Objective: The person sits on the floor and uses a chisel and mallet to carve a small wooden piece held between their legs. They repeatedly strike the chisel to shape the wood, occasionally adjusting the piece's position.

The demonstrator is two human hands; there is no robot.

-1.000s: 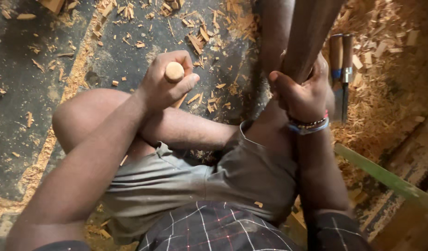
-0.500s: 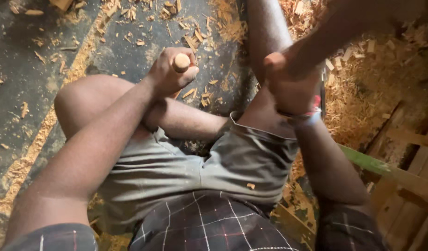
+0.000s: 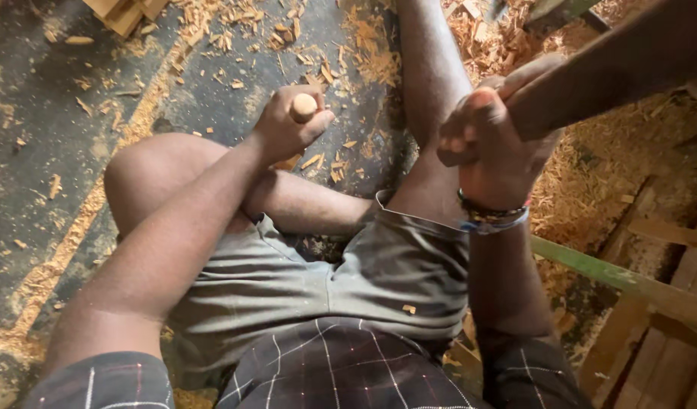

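Two hands are clamped on separate items in the head view. Left hand point(image 3: 284, 125) is fisted around a pale wooden handle point(image 3: 303, 107) above the chip-strewn floor point(image 3: 53, 113). Right hand point(image 3: 494, 144) grips a dark wooden shaft point(image 3: 614, 64) slanting to the upper right, beside the knee.
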